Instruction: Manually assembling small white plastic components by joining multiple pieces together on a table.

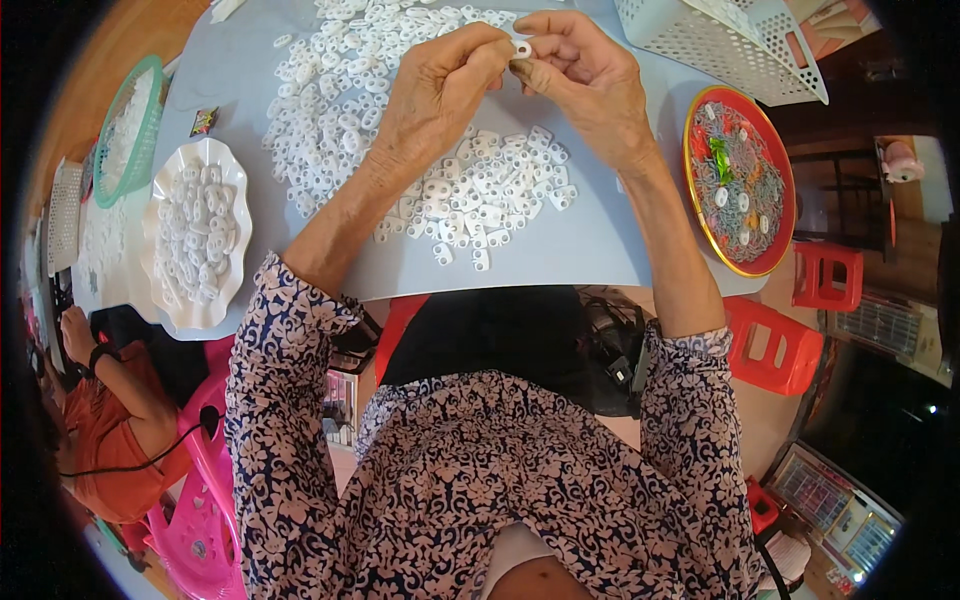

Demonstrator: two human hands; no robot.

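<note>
One curved edge of the tabletop [615,262] runs closest to me, with a few loose white pieces [481,262] just inside it; I judge that a dragging sleeve could sweep those off. A bare strip there gives me some room. Beyond it, a small pile of white pieces [470,195] lies between the forearms, where a low wrist could scatter it. Sideways, my swing is limited by the wavy white plate [195,322] on the left and the red bowl [789,195] beside the right forearm. Farther out, the left hand [450,85] and right hand [590,85] meet, fingertips narrowed on one white piece [516,50]; I can't tell which grips harder. An uneven pinch might let it slip into the big pile [330,110]. The white basket [700,55] hems in the far right.
</note>
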